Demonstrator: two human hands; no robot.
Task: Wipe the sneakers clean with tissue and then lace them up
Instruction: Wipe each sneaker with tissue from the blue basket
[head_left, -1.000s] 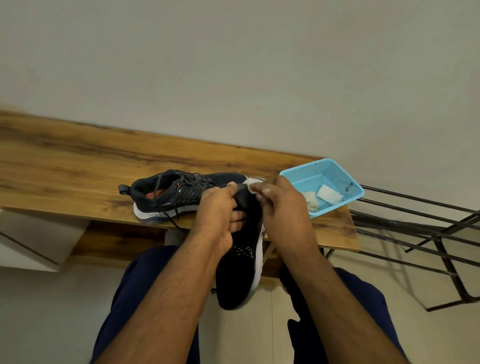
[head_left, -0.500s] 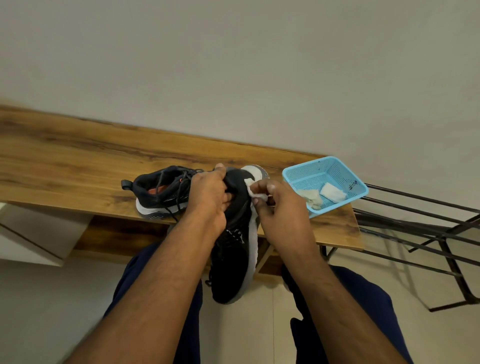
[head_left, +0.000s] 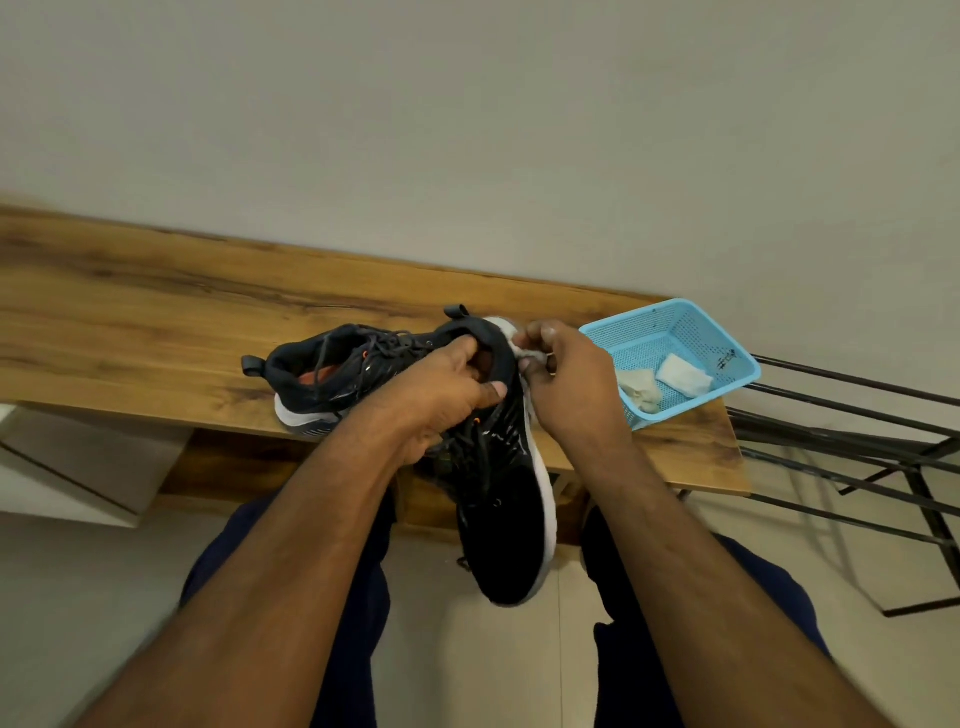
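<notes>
Grained wooden bench (head_left: 156, 322), perforated plastic basket (head_left: 644, 332)

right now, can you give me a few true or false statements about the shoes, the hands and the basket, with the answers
1. The left hand grips the held sneaker at its collar. True.
2. The right hand is empty. False: it pinches a tissue against the heel of the held sneaker.
3. The second sneaker rests on the wooden bench. True.
4. The blue basket holds nothing. False: a folded white tissue and a crumpled one lie in it.
5. The blue basket sits on the floor. False: it sits on the bench's right end.
</notes>
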